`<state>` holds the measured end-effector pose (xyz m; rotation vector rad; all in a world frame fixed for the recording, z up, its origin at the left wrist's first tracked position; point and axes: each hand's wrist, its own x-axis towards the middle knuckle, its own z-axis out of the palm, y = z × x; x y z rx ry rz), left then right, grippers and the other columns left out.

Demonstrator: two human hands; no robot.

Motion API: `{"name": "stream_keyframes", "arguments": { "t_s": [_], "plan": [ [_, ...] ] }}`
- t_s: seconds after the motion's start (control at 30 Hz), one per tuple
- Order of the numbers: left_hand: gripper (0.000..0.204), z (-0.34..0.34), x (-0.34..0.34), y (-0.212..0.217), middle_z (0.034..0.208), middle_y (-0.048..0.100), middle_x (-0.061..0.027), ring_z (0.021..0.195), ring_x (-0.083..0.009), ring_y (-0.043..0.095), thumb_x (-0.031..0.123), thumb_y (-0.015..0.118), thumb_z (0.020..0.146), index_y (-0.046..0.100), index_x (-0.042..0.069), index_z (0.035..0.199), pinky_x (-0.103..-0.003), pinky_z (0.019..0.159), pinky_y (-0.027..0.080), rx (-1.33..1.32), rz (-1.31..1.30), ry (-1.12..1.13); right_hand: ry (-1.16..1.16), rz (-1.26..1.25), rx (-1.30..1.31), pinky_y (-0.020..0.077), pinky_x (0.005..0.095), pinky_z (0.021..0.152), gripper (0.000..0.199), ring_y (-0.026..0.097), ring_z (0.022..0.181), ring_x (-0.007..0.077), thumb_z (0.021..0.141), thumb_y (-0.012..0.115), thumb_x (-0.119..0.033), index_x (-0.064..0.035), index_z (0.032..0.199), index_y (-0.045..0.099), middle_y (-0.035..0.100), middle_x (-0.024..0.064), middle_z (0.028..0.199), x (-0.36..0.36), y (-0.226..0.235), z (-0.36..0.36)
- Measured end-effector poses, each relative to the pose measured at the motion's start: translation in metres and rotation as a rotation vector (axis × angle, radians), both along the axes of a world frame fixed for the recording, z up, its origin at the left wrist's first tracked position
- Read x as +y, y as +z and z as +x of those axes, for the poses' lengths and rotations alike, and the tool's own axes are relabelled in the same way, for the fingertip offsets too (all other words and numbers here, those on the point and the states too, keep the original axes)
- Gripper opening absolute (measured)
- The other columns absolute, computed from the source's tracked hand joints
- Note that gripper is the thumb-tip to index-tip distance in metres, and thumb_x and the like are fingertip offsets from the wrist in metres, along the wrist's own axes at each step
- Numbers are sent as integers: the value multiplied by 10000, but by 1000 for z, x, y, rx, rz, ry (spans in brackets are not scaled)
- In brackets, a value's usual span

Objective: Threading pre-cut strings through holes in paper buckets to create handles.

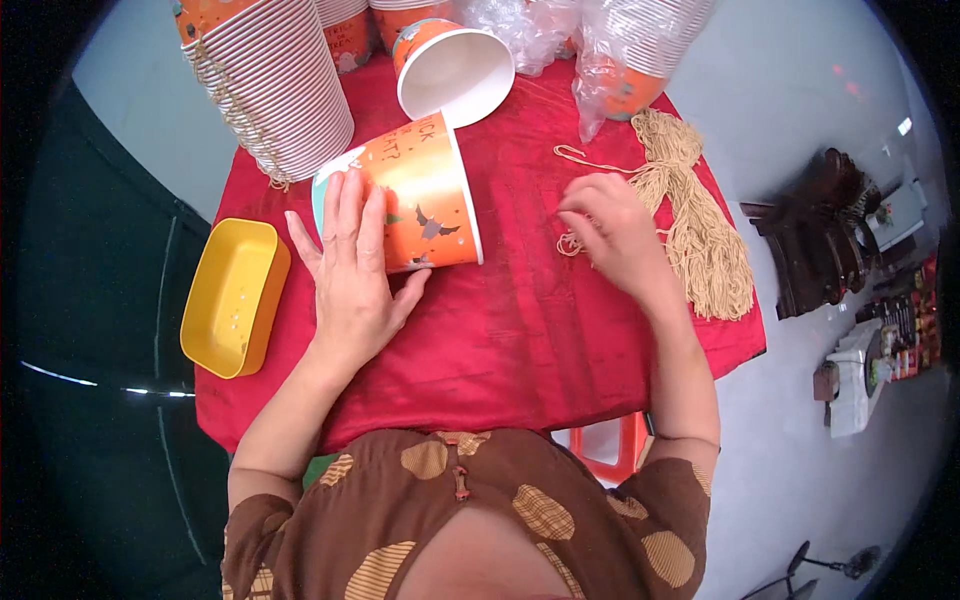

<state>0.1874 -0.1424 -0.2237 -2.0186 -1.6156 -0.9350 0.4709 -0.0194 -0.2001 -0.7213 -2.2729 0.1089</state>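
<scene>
An orange paper bucket (425, 200) with a bat print lies on its side on the red cloth, its white rim facing right. My left hand (355, 240) holds it from the near left, fingers spread over its side and thumb by its lower edge. To the right, my right hand (615, 230) is closed, thumb and fingers drawn together; what they hold, if anything, is hidden. Beside that hand lies a tied bundle of tan cord (690, 210), with loose strands running out toward the fingers.
A tall stack of paper buckets (275, 95) leans at the far left. Another bucket (455, 75) lies tipped behind, near plastic-wrapped stacks (635, 65). A yellow tray (270, 290) with small pale bits sits at the left edge of the red cloth (480, 350).
</scene>
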Motion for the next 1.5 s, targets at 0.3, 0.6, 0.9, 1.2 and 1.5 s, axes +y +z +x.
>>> {"name": "stream_keyframes", "arguments": {
  "t_s": [0.3, 0.6, 0.9, 1.2, 1.5],
  "plan": [
    [1012, 0, -2, 0, 1587, 269, -193, 1484, -394, 246, 169, 884, 622, 356, 101, 1483, -699, 1145, 60, -12, 4, -57, -119, 13, -268, 502, 433, 758, 43, 611, 794, 317, 822, 685, -57, -27, 825, 655, 625, 124, 780, 38, -25, 45],
    [978, -2, -4, 0, 1594, 267, -213, 1487, -410, 240, 137, 871, 661, 362, 107, 1496, -655, 1170, 68, -28, -19, -61, -159, 75, -494, 500, 436, 741, 78, 615, 810, 331, 815, 697, -82, -19, 831, 654, 623, 134, 779, 54, -35, 43],
    [867, -6, 2, -3, 1557, 314, -199, 1465, -401, 287, 56, 828, 693, 429, 100, 1462, -703, 1139, 107, 5, 33, -21, -147, 182, -499, 495, 433, 738, 92, 596, 810, 311, 803, 680, -63, -29, 762, 605, 577, 117, 762, 56, -40, 37],
    [859, -12, 6, -6, 1559, 307, -202, 1465, -411, 281, 13, 799, 708, 434, 117, 1479, -676, 1152, 140, 12, 22, 27, -37, -129, -168, 471, 445, 718, 75, 620, 791, 335, 842, 642, -79, -38, 803, 592, 620, 145, 789, 42, -31, 16],
    [839, -14, 5, -8, 1555, 300, -221, 1463, -430, 275, 6, 793, 710, 447, 115, 1466, -673, 1148, 158, -24, 22, 8, 186, -136, -96, 516, 422, 673, 77, 640, 755, 338, 853, 675, -78, -26, 852, 618, 625, 151, 790, -12, -30, -44]
  ]
}}
